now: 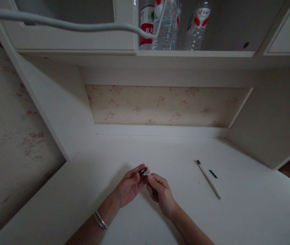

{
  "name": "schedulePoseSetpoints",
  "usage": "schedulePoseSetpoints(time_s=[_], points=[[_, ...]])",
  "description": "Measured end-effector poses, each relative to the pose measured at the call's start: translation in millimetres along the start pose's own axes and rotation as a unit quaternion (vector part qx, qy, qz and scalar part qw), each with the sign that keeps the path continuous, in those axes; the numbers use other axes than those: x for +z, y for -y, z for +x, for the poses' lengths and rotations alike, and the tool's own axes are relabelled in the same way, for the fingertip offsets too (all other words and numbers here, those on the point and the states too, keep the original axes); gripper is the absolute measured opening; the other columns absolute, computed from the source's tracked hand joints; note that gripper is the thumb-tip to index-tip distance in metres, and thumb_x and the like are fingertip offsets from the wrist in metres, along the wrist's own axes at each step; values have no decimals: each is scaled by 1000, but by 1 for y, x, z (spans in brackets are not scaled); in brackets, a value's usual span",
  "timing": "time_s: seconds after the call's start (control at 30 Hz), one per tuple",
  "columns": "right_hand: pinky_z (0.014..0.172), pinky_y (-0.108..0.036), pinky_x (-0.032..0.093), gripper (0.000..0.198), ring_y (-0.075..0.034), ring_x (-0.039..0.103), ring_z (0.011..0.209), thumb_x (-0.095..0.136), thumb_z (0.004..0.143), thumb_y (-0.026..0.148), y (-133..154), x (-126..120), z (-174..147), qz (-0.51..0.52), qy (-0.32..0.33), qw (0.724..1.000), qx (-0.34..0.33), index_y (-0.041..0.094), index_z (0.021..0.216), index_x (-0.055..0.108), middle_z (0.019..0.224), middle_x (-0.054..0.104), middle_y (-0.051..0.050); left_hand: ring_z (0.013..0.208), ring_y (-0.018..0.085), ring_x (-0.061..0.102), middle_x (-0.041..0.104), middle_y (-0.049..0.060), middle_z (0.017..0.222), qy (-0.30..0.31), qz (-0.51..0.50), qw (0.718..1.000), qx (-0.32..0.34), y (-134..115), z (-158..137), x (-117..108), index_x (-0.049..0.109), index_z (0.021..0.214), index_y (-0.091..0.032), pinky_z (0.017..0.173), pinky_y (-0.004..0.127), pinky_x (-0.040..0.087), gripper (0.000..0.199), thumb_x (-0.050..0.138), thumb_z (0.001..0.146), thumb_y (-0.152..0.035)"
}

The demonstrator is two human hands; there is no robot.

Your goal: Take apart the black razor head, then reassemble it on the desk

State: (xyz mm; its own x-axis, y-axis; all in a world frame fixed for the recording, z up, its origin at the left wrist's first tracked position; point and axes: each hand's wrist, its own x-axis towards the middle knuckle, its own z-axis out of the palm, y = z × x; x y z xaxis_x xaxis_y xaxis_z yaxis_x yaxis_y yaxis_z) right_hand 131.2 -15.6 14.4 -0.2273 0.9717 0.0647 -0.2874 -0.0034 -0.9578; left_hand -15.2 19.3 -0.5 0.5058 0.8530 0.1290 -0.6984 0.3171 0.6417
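Observation:
In the head view, my left hand (129,187) and my right hand (161,192) meet above the white desk. Between their fingertips is a small black-and-silver object (145,172), pinched by my left fingers. My right hand is closed, thumb on top, around a dark handle-like piece (155,193) that shows below its fingers. Whether the dark piece and the silver part are one thing I cannot tell, since the fingers cover the join. A white pen-like stick (208,180) with a dark tip lies to the right of my hands, beside a short dark strip (213,174).
A white desk (114,149) spreads under my hands, with side panels left and right. Overhead, a cabinet shelf (196,53) holds several plastic bottles (196,29). A thick pale cable or arm (83,27) crosses the upper left, nearer to me.

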Motion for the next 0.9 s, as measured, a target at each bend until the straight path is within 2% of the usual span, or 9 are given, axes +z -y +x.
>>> schedulePoseSetpoints(time_s=[0.37, 0.63, 0.9], points=[[33, -20, 11, 47, -4, 23, 34, 56, 81, 58, 1, -2, 2, 5, 18, 999, 29, 17, 61, 45, 45, 35, 7, 107, 16, 57, 64, 10, 114, 3, 32, 999, 2, 0, 0, -6, 64, 111, -16, 98, 26, 38, 35, 71, 77, -22], [33, -19, 9, 45, -3, 22, 32, 59, 77, 59, 2, -1, 3, 42, 22, 996, 70, 18, 65, 46, 46, 38, 8, 103, 16, 58, 65, 9, 112, -6, 28, 1000, -6, 0, 1, -5, 65, 110, -17, 94, 25, 41, 35, 72, 76, -23], [32, -19, 11, 47, -4, 23, 32, 57, 78, 60, -1, 0, 4, 40, 12, 997, 57, 18, 63, 45, 46, 37, 8, 102, 17, 58, 65, 10, 111, -8, 53, 999, 4, -3, 2, -2, 65, 110, -16, 92, 29, 41, 34, 71, 77, -23]])
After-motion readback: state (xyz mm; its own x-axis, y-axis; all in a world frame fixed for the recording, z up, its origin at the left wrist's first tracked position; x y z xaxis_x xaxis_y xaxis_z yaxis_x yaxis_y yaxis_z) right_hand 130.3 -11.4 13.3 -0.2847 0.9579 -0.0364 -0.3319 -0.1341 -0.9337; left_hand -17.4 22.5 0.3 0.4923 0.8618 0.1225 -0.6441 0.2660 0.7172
